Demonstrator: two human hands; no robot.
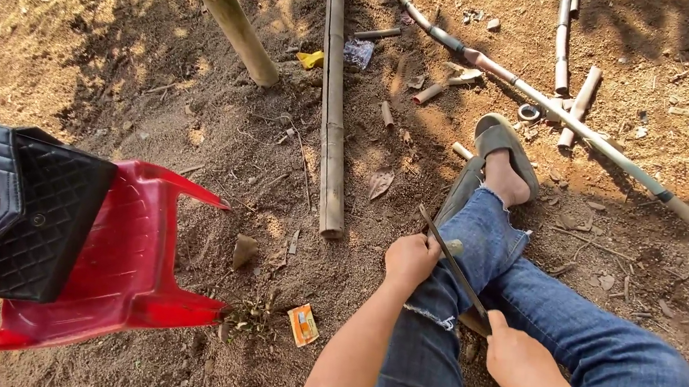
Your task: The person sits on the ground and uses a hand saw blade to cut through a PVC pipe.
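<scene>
Your left hand (410, 260) is clenched round the far end of a thin strip (455, 267); your right hand (520, 360) grips its near end; it lies across your knee (477, 243); a slip could cut the thigh.

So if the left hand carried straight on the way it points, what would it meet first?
Probably the sandalled foot: the left hand, gripping the thin dark strip, points up and right along the jeans leg. Depth is unclear.

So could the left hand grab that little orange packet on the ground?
Probably yes. The left hand is busy gripping the dark blade, but the orange packet lies on open dirt just below and beside that forearm, with nothing between them.
</scene>
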